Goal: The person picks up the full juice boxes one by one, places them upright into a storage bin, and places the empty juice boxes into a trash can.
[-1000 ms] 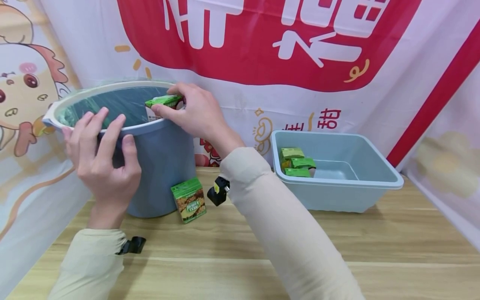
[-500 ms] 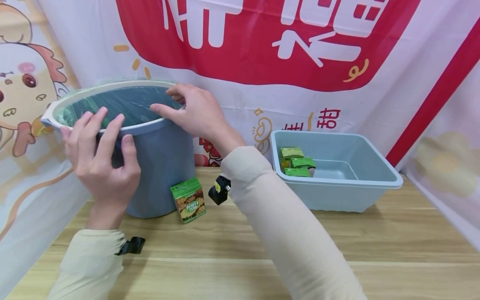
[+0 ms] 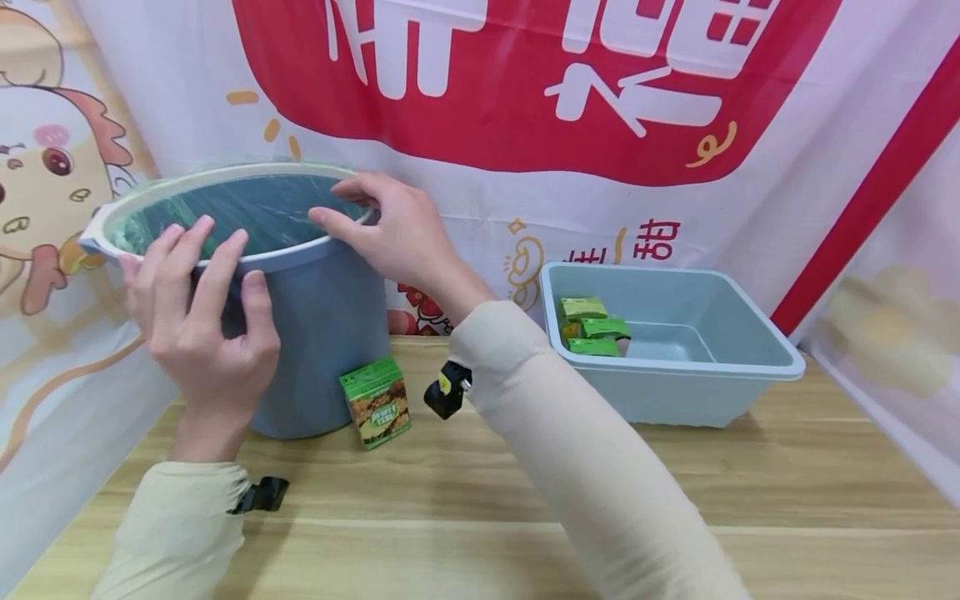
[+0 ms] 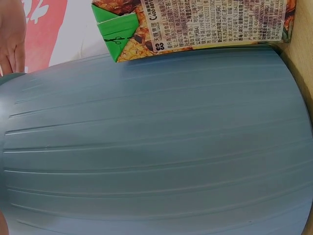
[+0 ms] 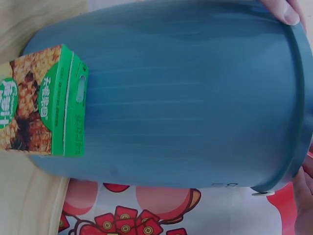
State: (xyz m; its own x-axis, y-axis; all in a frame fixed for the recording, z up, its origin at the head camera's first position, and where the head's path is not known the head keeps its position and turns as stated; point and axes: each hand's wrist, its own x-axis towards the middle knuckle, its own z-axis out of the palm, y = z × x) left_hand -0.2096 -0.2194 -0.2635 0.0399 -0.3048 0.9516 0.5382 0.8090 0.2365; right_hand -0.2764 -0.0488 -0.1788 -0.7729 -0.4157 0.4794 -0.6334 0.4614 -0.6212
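Note:
A blue trash bin point(image 3: 322, 325) with a pale rim ring stands at left, lined with a thin clear greenish bag point(image 3: 150, 229). My left hand point(image 3: 206, 333) touches the near side of the bin's rim, its fingers spread and slightly bent. At the rim's right side is my right hand point(image 3: 405, 229), thumb and fingers apart, with nothing seen between them. A green juice carton point(image 3: 377, 404) with pineapple pictures leans on the bin's base. The same carton point(image 5: 44, 103) shows close up in the right wrist view. The bin's bottom is hidden.
A light blue rectangular tub point(image 3: 675, 392) stands to the right on the wooden table point(image 3: 450, 517). Several green-topped cartons point(image 3: 596, 329) lie at its left end. A printed cloth point(image 3: 465, 133) hangs right behind the bin and tub.
One second ago my right hand held a green-topped carton over the bin's rim. It has let go, and that carton is out of sight. The right hand has shifted slightly right.

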